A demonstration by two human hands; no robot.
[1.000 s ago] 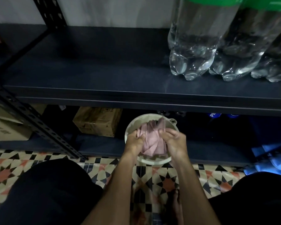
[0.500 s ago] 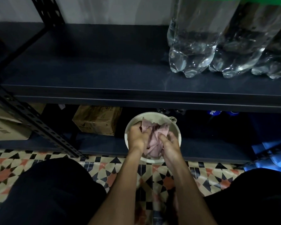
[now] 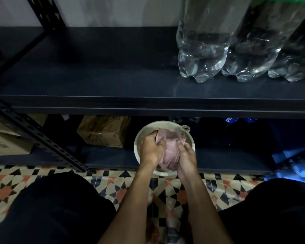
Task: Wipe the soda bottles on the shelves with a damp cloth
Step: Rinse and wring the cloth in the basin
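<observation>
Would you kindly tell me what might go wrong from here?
The left hand and right hand grip the pink cloth in the bowl; squeezing might tip it onto the tiled floor. A poorly wrung cloth could drip on the cardboard box. The bottles stand bunched together, so wiping one may topple another.

L hand (image 3: 151, 149) + R hand (image 3: 187, 155), both curled

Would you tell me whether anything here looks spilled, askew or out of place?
Nothing looks spilled or damaged. The soda bottles stand upright. The basin, where the left hand and right hand grip the pink cloth, sits at the lower shelf's front edge, its near rim seemingly overhanging.
</observation>
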